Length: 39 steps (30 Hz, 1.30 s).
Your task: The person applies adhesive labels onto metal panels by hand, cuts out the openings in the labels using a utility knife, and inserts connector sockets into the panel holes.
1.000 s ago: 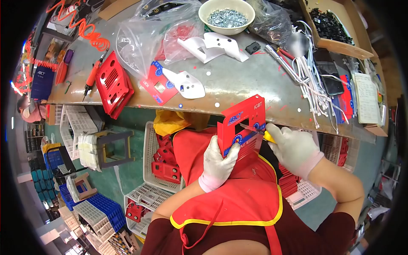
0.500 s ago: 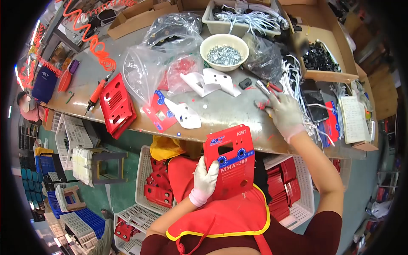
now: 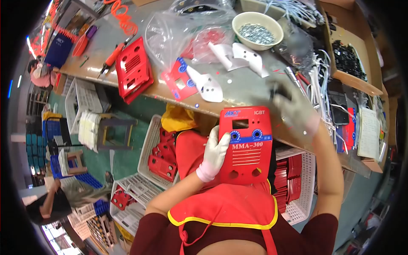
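My left hand (image 3: 215, 148), in a white glove, grips the left edge of a red front panel (image 3: 250, 163) printed "MMA-300" and "IGBT". The panel faces me above my apron, with a rectangular cutout, two round dials on a blue band and slots. Over the bench at right, my right hand (image 3: 297, 108) is smeared by motion. At its fingertips is a small black block (image 3: 276, 88), blurred, its exact kind unclear. Pliers (image 3: 297, 80) lie just beyond that hand. A red-and-blue label sheet (image 3: 180, 83) and peeled white backing (image 3: 211, 88) lie on the bench.
A cream bowl (image 3: 257, 32) of metal nuts stands at the back beside plastic bags (image 3: 163, 38). Stacked red panels (image 3: 134, 70) and an orange screwdriver (image 3: 114, 56) lie left. White crates (image 3: 148, 146) of red panels flank my lap. A cardboard box (image 3: 357, 80) holds black parts.
The small black block has left its place on the bench and is at my right fingertips. My left hand has turned the panel more upright. My view has shifted, and a person appears at lower left.
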### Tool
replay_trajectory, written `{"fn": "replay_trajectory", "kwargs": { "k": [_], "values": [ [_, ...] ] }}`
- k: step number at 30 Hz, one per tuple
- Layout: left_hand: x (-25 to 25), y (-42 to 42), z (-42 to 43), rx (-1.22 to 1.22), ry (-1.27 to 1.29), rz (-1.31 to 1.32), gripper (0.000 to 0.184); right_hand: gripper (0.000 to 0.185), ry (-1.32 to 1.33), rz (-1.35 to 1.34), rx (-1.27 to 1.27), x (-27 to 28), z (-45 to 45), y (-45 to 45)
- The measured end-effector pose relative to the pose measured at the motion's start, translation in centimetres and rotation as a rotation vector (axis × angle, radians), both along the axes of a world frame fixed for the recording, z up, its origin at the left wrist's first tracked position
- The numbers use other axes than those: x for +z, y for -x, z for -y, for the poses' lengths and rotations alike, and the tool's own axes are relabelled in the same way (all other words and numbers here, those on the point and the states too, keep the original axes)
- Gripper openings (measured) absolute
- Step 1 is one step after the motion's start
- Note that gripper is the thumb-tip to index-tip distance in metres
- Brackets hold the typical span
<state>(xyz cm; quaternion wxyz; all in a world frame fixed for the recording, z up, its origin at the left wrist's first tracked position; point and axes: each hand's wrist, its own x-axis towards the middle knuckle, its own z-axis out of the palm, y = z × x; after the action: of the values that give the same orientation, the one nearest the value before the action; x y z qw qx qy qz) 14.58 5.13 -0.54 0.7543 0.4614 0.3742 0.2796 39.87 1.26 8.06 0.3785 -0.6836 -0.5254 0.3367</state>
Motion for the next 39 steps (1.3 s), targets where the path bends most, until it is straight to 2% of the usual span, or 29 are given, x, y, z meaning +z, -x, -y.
{"fn": "replay_trajectory", "kwargs": {
  "k": [1,3,5,6,7,10,13,15,17,18,20,26,29,33,35,39],
  "values": [
    [0.0,0.0,-0.1,0.015,0.008,-0.007,0.033,0.038,-0.028,-0.185,0.061,-1.3,1.8,2.2],
    [-0.1,-0.2,-0.1,0.004,0.076,0.055,0.034,0.035,0.091,-0.139,0.122,-3.1,4.6,5.6],
    [-0.4,-0.2,0.1,0.001,0.040,0.017,0.035,0.033,0.071,0.120,-0.006,-3.7,5.4,8.9],
    [-0.2,-0.3,0.1,-0.001,0.030,0.014,0.035,0.033,-0.023,0.252,-0.059,-3.2,5.1,10.0],
    [-0.1,-0.2,0.0,-0.003,0.014,0.010,0.035,0.033,-0.022,0.249,-0.055,-2.9,4.7,10.4],
    [0.4,-0.2,0.2,0.004,0.013,0.016,0.035,0.032,-0.207,0.273,-0.056,-2.8,2.8,10.3],
    [0.7,-0.4,-0.1,0.013,0.033,0.040,0.034,0.029,-0.104,0.373,0.018,-3.0,1.5,9.9],
    [0.9,-0.5,-0.3,0.029,0.031,0.028,0.033,0.028,-0.149,0.380,-0.012,-3.6,1.2,10.1],
    [1.4,-0.8,-0.4,0.045,0.202,0.097,0.029,0.026,-0.188,0.387,-0.043,-3.8,1.2,10.1],
    [1.1,-0.8,-0.5,0.050,0.203,0.099,0.029,0.025,-0.206,0.366,-0.052,-3.8,1.3,10.0],
    [0.4,-0.9,-0.6,0.030,0.067,-0.006,0.026,0.024,-0.220,0.344,-0.062,-3.8,1.5,10.0],
    [0.4,-0.8,-1.0,-0.003,-0.031,-0.081,0.026,0.036,-0.269,0.450,0.005,-3.6,1.9,10.2],
    [1.2,-1.6,-0.7,0.106,-0.056,-0.013,0.027,0.038,-0.234,0.454,-0.002,-3.4,1.8,9.3],
    [1.9,-1.8,-2.2,0.115,-0.123,0.028,0.029,0.037,-0.298,0.527,0.053,-3.4,1.3,8.5],
    [2.4,-1.4,-3.5,-0.066,0.154,0.098,0.030,0.034,-0.248,0.564,0.114,-2.8,1.2,8.2],
    [3.2,-2.6,-3.1,-0.078,0.110,0.040,0.029,0.034,-0.208,0.562,0.144,-2.9,1.1,7.9]
  ]
}}
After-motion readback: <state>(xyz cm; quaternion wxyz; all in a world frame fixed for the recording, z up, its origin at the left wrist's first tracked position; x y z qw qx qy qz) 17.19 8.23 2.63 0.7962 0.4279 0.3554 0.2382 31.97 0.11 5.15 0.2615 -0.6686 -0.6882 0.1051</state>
